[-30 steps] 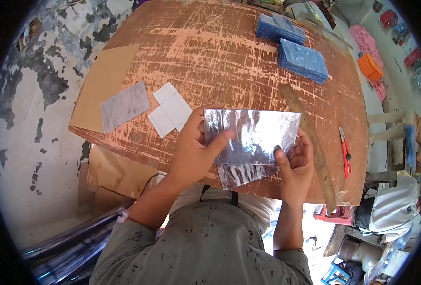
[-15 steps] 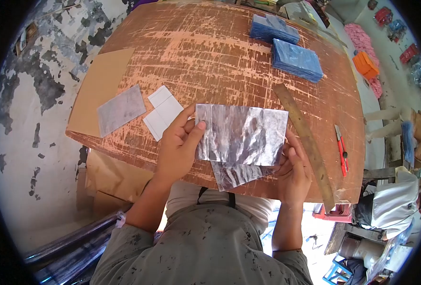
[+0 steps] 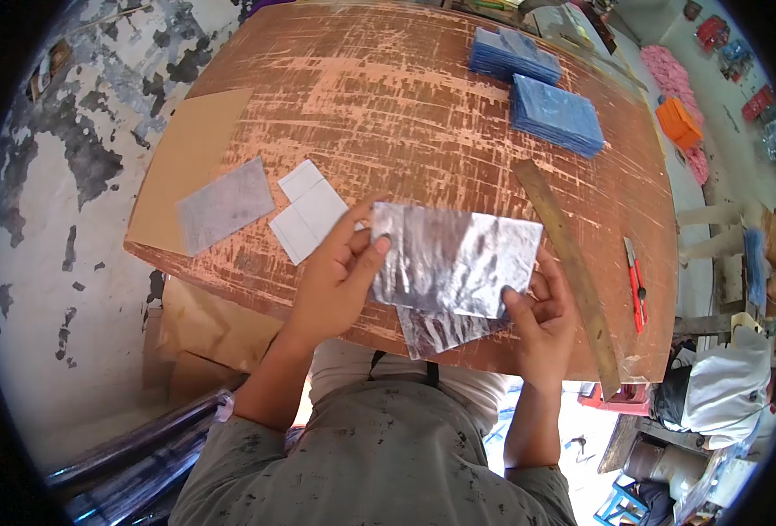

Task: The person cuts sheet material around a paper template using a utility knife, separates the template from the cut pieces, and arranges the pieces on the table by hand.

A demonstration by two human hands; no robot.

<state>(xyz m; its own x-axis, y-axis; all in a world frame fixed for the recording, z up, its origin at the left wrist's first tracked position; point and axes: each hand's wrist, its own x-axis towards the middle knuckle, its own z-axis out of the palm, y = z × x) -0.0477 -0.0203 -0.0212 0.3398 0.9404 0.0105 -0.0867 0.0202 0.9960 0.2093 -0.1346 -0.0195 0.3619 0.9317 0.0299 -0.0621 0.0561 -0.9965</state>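
A shiny silvery sheet (image 3: 453, 259) is held up over the near edge of the worn brown table (image 3: 361, 114). My left hand (image 3: 340, 272) pinches its left edge, thumb in front. At the lower right corner, my right hand (image 3: 541, 320) grips it with the thumb on its face. Beneath it, partly covered, a second wrinkled clear sheet (image 3: 440, 333) lies at the table edge. White lined paper pieces (image 3: 311, 210) are left of my left hand, and a greyish sheet (image 3: 226, 206) lies farther left.
Brown cardboard (image 3: 164, 175) lies at the table's left. Two blue stacks (image 3: 556, 114) sit at the back right. A long worn ruler (image 3: 572, 272) runs right of my right hand, with a red cutter (image 3: 637, 285) beyond it. An orange object (image 3: 679, 123) is past the table's right edge.
The held sheet tilted and its glare shifted. My right thumb left its face, then came back onto the lower right corner. My left hand's grip moved to the left edge.
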